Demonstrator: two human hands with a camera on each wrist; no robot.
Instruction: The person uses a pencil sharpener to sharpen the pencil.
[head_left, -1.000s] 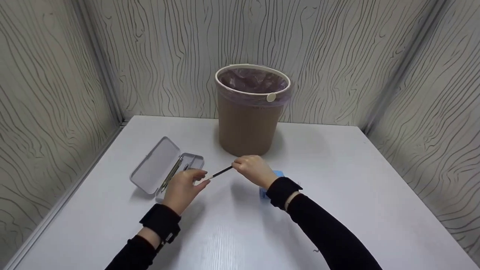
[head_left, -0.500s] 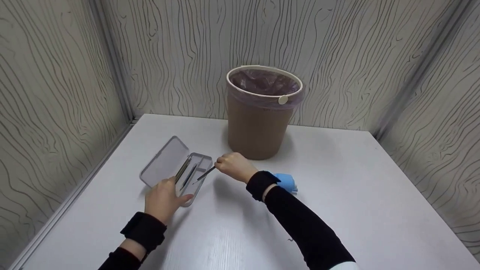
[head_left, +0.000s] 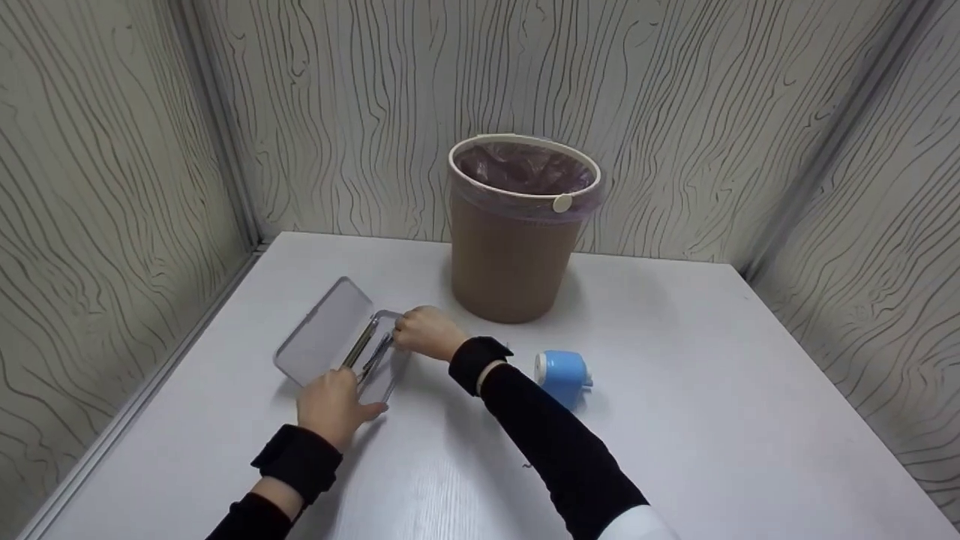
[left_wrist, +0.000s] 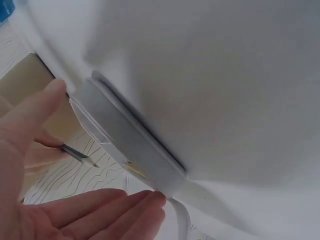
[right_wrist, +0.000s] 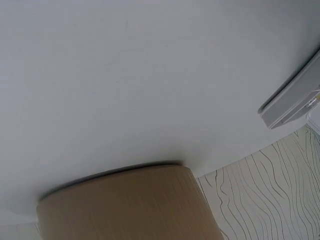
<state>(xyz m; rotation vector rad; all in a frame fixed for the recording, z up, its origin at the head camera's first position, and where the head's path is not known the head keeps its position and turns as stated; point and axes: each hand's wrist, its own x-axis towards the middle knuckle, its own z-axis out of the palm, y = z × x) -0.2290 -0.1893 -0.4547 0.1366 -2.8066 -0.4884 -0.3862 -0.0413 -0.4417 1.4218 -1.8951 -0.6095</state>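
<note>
A grey pencil case [head_left: 322, 330] lies at the left with its lid up. A gold-coloured pen or pencil [head_left: 360, 343] and a dark slim one are inside. My left hand [head_left: 334, 409] rests at the case's near end; in the left wrist view its fingers [left_wrist: 142, 207] are stretched along the case's side. My right hand [head_left: 429, 332] is over the case's far right end and pinches a dark pencil, whose sharpened tip [left_wrist: 87, 161] shows in the left wrist view. The right wrist view shows the end of the case [right_wrist: 290, 102] but no hand.
A brown bin [head_left: 510, 262] with a purple bag lining stands at the back of the white table [head_left: 675, 390]. Right of my right wrist sits a small blue and white device [head_left: 562, 375], perhaps a pencil sharpener. A tiny dark scrap [head_left: 527, 465] lies near the forearm.
My left hand has let go of the pencil's tip end and moved to the case. My right hand has carried the pencil left, over the case. The blue device has come into full view.
</note>
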